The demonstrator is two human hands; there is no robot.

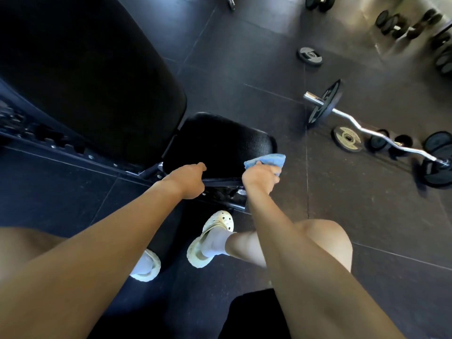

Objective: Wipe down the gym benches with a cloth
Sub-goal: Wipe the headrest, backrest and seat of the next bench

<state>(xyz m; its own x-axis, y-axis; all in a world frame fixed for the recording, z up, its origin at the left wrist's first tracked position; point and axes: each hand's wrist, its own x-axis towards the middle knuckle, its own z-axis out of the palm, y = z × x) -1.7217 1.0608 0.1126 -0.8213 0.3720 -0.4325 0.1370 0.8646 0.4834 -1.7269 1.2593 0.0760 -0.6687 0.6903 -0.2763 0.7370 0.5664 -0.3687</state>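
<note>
A black gym bench fills the upper left: a large tilted back pad (93,77) and a smaller seat pad (217,140) below it. My left hand (188,179) grips the near edge of the seat pad, fingers curled under it. My right hand (260,176) holds a blue cloth (269,161) bunched at the seat pad's right front corner. The cloth touches the pad's edge.
The bench's metal frame (49,135) runs along the left. A curl bar with plates (362,128) lies on the dark rubber floor at right, with loose weight plates (309,56) and dumbbells (396,23) farther back. My feet in pale clogs (212,238) stand below the seat.
</note>
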